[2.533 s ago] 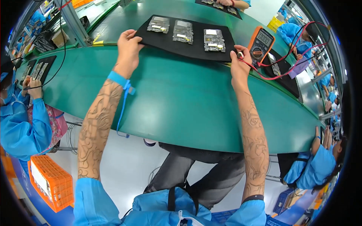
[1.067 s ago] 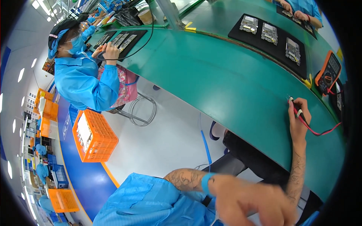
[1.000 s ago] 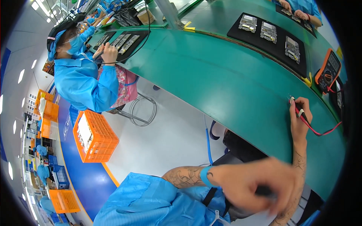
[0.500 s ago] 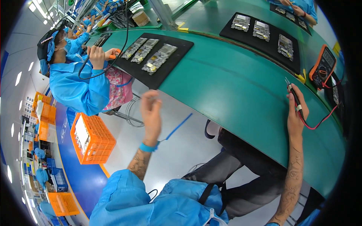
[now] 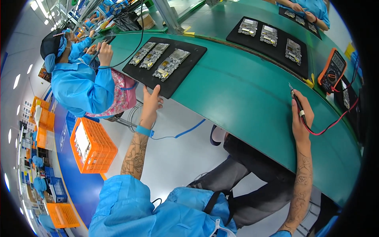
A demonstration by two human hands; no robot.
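Observation:
My left hand [image 5: 151, 104] is at the near edge of a black mat [image 5: 189, 60], thumb over the edge and the other fingers partly hidden below. Three grey circuit boards [image 5: 171, 64] lie side by side on that mat. A blue strap with a cord [image 5: 190, 129] circles my left wrist. Over the green bench [image 5: 237, 94] on the right, my right hand [image 5: 303, 114] grips slim black and red multimeter test probes [image 5: 299, 103], metal tips pointing up and left. Their leads curve rightward to an orange multimeter [image 5: 333, 72].
A second black mat [image 5: 272, 47] with three boards lies beyond the bench's raised strip. On the left sits a co-worker [image 5: 81, 87] in blue, holding a cable; another person's hands [image 5: 304, 12] are at the far right. An orange crate [image 5: 94, 146] stands on the floor.
My left hand has come up to the black mat's edge and closed there, and the mat has shifted slightly right. My right hand, still holding the probes, has moved a little left.

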